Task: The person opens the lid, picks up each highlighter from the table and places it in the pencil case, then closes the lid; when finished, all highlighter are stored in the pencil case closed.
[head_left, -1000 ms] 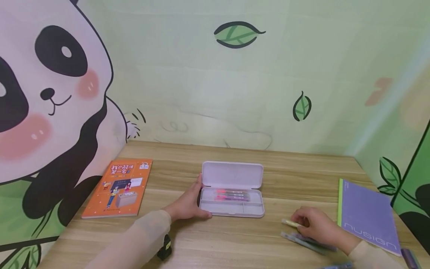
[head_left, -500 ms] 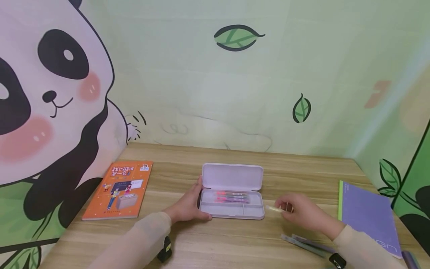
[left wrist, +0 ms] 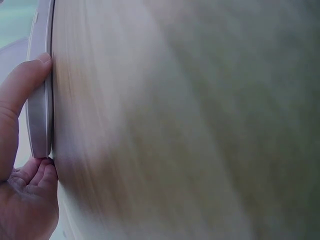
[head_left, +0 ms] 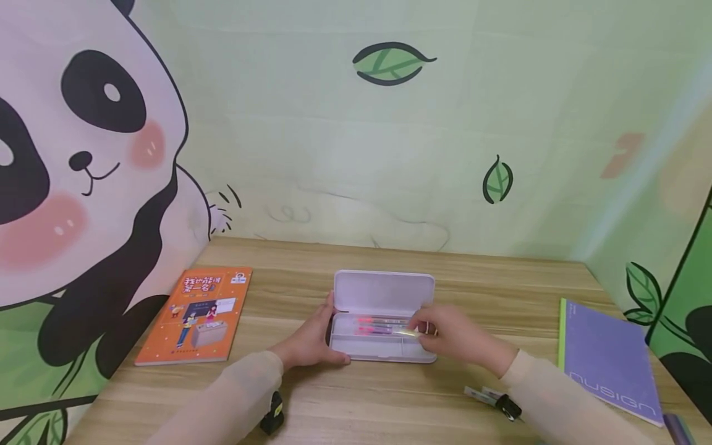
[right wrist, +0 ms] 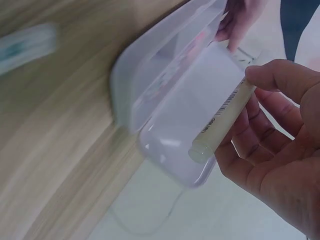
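Observation:
A white pencil case stands open on the table, its lid raised at the back. Several pens with pink ends lie in its rear compartment. My left hand grips the case's left end; the left wrist view shows the thumb on one side and curled fingers at the corner. Over the case's right part, my right hand pinches a pale yellow highlighter between thumb and fingers. A barcode shows on its barrel in the right wrist view. Whether the highlighter touches the pens below cannot be told.
An orange book lies at the left, and a purple notebook at the right. Pens lie partly under the right wrist. A dark cylindrical thing sits at the lower right edge. A printed panda backdrop rises behind the table.
My right hand has picked the yellow highlighter up from beside the loose pens and carried it left, over the pencil case. The left hand has stayed on the case's left end.

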`<move>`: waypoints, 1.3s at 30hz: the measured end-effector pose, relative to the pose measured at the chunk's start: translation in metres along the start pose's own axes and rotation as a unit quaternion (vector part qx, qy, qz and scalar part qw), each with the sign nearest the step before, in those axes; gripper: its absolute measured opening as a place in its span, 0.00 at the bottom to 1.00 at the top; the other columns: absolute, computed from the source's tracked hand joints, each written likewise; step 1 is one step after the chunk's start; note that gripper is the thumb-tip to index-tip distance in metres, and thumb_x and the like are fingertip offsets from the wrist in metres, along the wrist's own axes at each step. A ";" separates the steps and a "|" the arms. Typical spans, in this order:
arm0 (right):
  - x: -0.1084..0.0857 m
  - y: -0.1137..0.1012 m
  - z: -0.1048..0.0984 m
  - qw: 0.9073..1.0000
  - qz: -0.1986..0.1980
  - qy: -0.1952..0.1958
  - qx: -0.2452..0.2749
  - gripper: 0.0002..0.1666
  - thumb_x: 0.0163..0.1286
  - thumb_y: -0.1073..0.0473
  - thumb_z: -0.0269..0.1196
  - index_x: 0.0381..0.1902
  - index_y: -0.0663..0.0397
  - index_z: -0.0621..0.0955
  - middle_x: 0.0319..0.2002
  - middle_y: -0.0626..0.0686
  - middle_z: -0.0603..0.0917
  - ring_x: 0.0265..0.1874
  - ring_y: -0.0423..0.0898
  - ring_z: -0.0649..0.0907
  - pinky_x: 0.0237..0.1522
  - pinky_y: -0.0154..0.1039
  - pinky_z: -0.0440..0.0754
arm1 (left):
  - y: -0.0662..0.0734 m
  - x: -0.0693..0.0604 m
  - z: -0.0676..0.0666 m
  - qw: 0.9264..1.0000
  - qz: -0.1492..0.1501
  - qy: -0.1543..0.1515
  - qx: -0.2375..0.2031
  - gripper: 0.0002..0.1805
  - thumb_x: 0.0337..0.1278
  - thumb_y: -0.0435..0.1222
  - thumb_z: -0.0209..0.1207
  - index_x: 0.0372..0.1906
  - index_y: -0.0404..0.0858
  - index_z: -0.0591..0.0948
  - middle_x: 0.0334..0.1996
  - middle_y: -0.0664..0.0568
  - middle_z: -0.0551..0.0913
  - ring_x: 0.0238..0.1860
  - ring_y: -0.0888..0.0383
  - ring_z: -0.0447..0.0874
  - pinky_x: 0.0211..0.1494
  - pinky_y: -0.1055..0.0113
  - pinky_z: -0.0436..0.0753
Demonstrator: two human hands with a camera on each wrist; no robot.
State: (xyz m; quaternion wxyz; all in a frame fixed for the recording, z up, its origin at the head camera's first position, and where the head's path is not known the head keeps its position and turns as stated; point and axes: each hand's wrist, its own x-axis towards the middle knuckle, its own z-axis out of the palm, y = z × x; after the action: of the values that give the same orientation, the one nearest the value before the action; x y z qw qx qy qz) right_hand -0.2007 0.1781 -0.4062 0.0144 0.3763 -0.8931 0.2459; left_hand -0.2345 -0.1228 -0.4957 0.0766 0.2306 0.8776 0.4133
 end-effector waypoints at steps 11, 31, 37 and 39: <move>0.045 -0.021 0.024 1.000 -0.010 -0.016 0.007 0.10 0.56 0.70 0.64 0.37 0.58 0.85 0.27 0.49 0.78 0.28 0.43 0.76 0.32 0.30 0.74 | -0.001 0.001 0.000 1.000 0.007 -0.001 -0.003 0.76 0.30 0.44 0.80 0.76 0.33 0.34 0.72 0.38 0.57 0.70 0.48 0.59 0.75 0.52 0.55; 0.077 -0.023 0.080 0.998 -0.015 -0.053 -0.032 0.06 0.54 0.68 0.66 0.32 0.57 0.85 0.26 0.48 0.78 0.27 0.39 0.71 0.32 0.31 0.71 | -0.003 0.000 0.000 1.000 0.017 -0.002 -0.001 0.76 0.30 0.44 0.80 0.76 0.31 0.34 0.63 0.40 0.66 0.63 0.49 0.65 0.73 0.52 0.60; 0.073 -0.022 0.076 0.999 -0.011 -0.032 -0.028 0.10 0.53 0.69 0.66 0.36 0.59 0.85 0.28 0.51 0.79 0.28 0.42 0.75 0.33 0.33 0.75 | -0.003 0.000 0.000 1.000 0.018 0.000 -0.004 0.76 0.30 0.43 0.80 0.75 0.31 0.34 0.64 0.40 0.66 0.64 0.49 0.65 0.73 0.52 0.59; 0.070 -0.022 0.070 1.000 -0.003 -0.021 -0.018 0.11 0.54 0.70 0.65 0.38 0.61 0.84 0.29 0.52 0.79 0.29 0.43 0.75 0.34 0.33 0.75 | -0.002 0.000 0.000 1.000 0.015 0.000 -0.004 0.76 0.30 0.43 0.80 0.76 0.31 0.34 0.65 0.40 0.66 0.65 0.49 0.64 0.73 0.52 0.59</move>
State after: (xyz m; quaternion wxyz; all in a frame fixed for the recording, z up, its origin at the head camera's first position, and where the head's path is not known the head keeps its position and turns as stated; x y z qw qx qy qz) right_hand -0.2242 0.0869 -0.4437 0.0030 0.3839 -0.8964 0.2214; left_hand -0.2347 -0.1243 -0.4969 0.0718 0.2435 0.8723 0.4179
